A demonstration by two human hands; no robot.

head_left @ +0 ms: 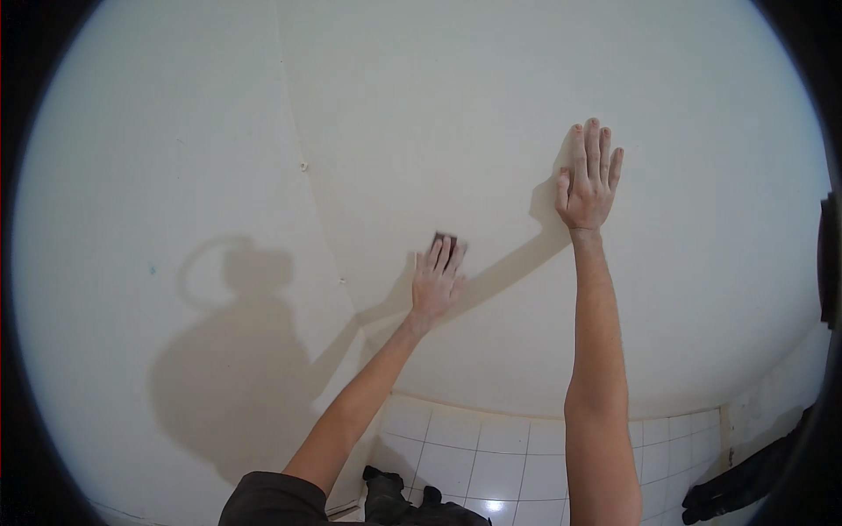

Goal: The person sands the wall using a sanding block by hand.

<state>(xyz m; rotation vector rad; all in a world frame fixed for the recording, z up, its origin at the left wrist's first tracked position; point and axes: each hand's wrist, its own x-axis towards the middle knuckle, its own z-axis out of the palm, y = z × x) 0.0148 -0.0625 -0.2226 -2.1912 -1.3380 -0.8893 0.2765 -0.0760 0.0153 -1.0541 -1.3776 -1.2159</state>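
Observation:
My left hand [436, 282] presses a dark reddish-brown piece of sandpaper [445, 238] flat against the pale wall [456, 114], near the room's corner. Its fingers lie over the sheet and are slightly blurred. Part of the sheet is hidden under them. Higher up and to the right, my right hand [589, 184] rests on the same wall with its palm toward it. The fingers point upward, a little spread, and nothing is in them. Both hands have a whitish, dusty look.
A second wall [114, 263] meets this one at the left, with a small white spot [304, 167] along the corner line. White floor tiles [498, 473] lie below, where my dark-clad legs [390, 504] show. Dark cloth [745, 478] hangs or lies at the lower right.

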